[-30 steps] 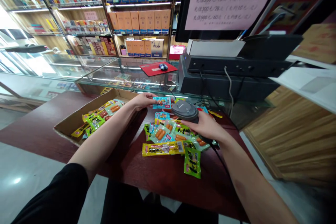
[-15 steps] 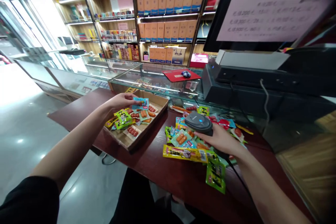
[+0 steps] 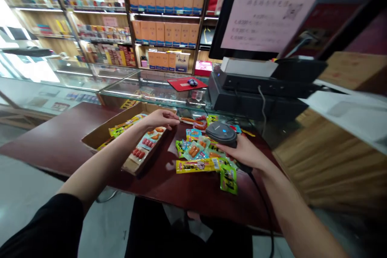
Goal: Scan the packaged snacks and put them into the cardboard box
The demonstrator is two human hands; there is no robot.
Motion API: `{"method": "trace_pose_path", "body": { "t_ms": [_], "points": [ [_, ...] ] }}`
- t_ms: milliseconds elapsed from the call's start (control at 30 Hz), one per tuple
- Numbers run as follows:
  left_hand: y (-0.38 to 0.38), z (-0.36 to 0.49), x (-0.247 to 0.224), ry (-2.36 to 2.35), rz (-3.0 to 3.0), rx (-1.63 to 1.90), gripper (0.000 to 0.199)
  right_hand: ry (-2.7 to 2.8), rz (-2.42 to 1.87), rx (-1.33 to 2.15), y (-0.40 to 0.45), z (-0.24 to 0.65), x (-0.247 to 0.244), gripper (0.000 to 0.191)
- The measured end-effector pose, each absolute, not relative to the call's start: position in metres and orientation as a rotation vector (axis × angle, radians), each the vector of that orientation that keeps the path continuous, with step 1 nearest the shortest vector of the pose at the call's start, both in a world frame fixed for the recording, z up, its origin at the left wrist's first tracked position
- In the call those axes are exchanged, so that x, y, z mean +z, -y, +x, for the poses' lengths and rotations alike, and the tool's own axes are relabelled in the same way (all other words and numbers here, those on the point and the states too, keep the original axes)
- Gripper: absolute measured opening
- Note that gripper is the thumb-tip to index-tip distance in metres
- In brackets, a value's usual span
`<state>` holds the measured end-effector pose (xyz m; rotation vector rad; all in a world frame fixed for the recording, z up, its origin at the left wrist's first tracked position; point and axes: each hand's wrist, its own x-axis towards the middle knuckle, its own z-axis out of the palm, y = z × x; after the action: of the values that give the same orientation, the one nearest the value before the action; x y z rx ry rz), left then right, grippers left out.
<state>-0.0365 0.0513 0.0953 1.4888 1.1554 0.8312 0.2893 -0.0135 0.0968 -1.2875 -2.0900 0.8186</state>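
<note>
My left hand (image 3: 165,119) hovers over the right edge of the cardboard box (image 3: 131,166), fingers curled but apart, with nothing visible in them. Inside the box are several sausage packets (image 3: 148,142) and yellow-green packets (image 3: 121,126). My right hand (image 3: 242,151) is wrapped round the grip of a dark handheld scanner (image 3: 221,132), which shows a small blue light. Beneath and left of the scanner lies a pile of snack packets (image 3: 194,150), with a long yellow packet (image 3: 193,165) along its front and a green packet (image 3: 229,179) at its front right.
Behind the dark red table (image 3: 163,187) stands a glass counter (image 3: 151,88) with a red mouse pad (image 3: 181,84) and mouse. A monitor bearing a pink sheet (image 3: 260,20) stands at the back right. The scanner's cable (image 3: 263,197) hangs over the table's front edge.
The blue packet that was in my left hand is no longer there. That hand has moved right, from over the box's middle to its right edge. The view has turned right; my right hand still holds the scanner.
</note>
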Motion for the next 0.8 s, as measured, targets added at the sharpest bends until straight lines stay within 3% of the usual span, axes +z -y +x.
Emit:
{"method": "trace_pose_path", "body": {
  "t_ms": [200,367,500,700,800],
  "points": [
    [-0.079,0.049,0.067,-1.033,1.952,0.538,0.032,1.938,-1.450,0.749,0.048,0.312,0.096,0.044],
    [-0.073,0.060,0.041,-0.981,2.259,0.265,0.032,1.848,-1.530,0.839,0.072,0.317,0.085,0.042],
    [-0.060,0.055,0.032,-0.856,2.563,0.069,0.043,1.792,-1.514,0.827,0.082,0.309,0.078,0.045],
    [-0.042,0.059,0.026,-0.744,2.886,-0.115,0.080,1.803,-1.510,0.785,0.088,0.294,0.080,0.038],
    [-0.040,0.059,0.024,-0.746,2.918,-0.149,0.081,1.801,-1.551,0.784,0.091,0.290,0.080,0.035]
  ]
}}
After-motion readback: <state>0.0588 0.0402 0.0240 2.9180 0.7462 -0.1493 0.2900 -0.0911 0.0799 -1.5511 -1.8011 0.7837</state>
